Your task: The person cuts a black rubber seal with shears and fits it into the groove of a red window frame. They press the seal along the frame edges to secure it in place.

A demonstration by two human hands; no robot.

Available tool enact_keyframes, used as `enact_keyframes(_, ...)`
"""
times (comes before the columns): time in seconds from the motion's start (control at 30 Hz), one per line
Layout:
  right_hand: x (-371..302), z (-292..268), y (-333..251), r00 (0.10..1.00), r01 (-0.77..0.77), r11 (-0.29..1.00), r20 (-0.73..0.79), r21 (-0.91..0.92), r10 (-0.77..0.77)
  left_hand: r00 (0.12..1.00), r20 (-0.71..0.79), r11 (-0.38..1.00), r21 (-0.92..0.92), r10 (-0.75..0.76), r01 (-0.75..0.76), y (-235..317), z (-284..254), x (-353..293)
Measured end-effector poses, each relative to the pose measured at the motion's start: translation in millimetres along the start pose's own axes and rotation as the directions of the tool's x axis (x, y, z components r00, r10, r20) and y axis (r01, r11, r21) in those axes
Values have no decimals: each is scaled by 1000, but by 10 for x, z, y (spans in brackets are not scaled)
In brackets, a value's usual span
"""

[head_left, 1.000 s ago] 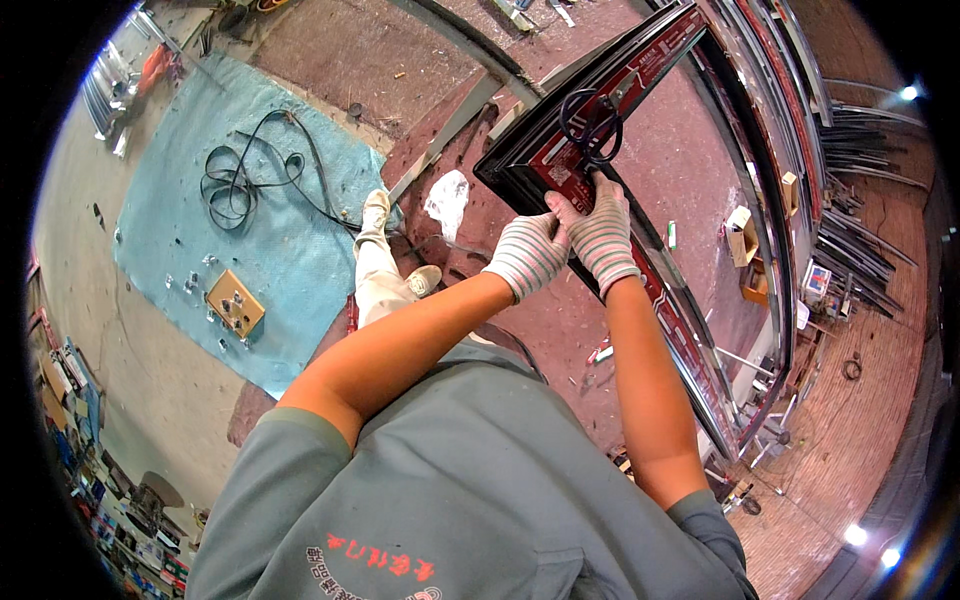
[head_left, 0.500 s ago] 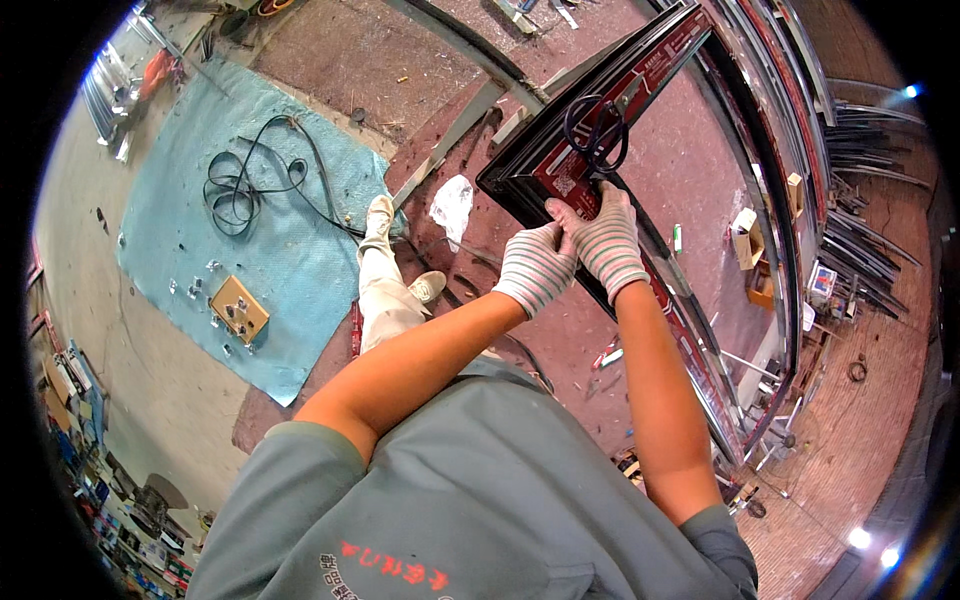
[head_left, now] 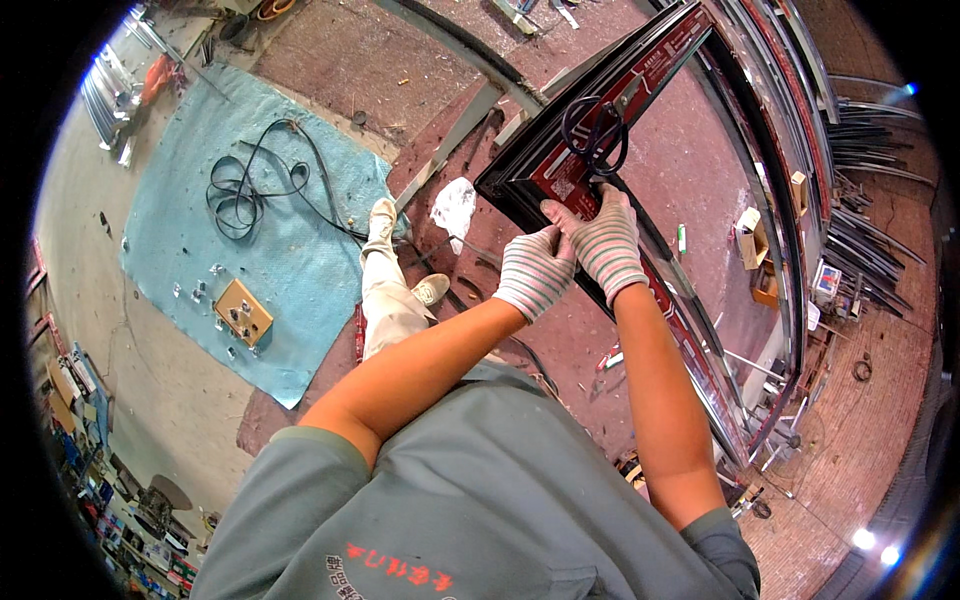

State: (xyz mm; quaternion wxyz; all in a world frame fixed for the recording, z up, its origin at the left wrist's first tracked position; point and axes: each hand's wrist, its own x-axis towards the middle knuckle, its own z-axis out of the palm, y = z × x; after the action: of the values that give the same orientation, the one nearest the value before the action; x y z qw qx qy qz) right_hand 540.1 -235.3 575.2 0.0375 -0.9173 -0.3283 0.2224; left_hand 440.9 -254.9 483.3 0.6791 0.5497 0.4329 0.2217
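Note:
A large black frame [head_left: 548, 180] with red printed film on its faces stands tilted in front of me, its near corner pointing left. Both my hands wear striped knit gloves. My left hand [head_left: 537, 274] is closed on the frame's edge just below that corner, fingers curled out of sight. Beside it my right hand [head_left: 603, 240] grips the same bar, thumb crossing toward the left thumb and fingers reaching the inner edge. Dark-handled scissors [head_left: 603, 160] rest on the frame's corner, right above my right fingers. Whatever lies under the thumbs is hidden.
On the left a blue mat [head_left: 165, 210] bears a tangled black strip [head_left: 238, 200] and a small cardboard tray [head_left: 243, 312] with metal pieces around it. A crumpled plastic bag [head_left: 454, 210] lies by my feet. Long dark profiles [head_left: 870, 245] are stacked at the far right.
Both hands stay at almost the same spot on the frame, with only a slight shift of the fingers. The view has moved slightly.

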Motion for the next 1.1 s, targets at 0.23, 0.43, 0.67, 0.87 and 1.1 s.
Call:
enact_keyframes(0.23,-12,-26,-60,1000,-31,999,0,16,31,996,-75,984,-168,40,-52,-20,61,-16)
enact_keyframes(0.43,-5,-27,-51,1000,-27,999,-15,24,27,993,-101,995,-78,52,-60,24,29,-38)
enact_keyframes(0.67,-1,-36,-52,1000,17,1000,-15,10,-17,997,-80,982,-185,11,-26,41,13,-31)
enact_keyframes(0.87,116,55,226,994,106,994,27,9,-106,990,-81,956,-281,-113,86,77,-23,-73)
enact_keyframes(1.1,126,74,220,996,86,996,19,37,-87,990,-64,977,-186,-122,108,274,-124,-74)
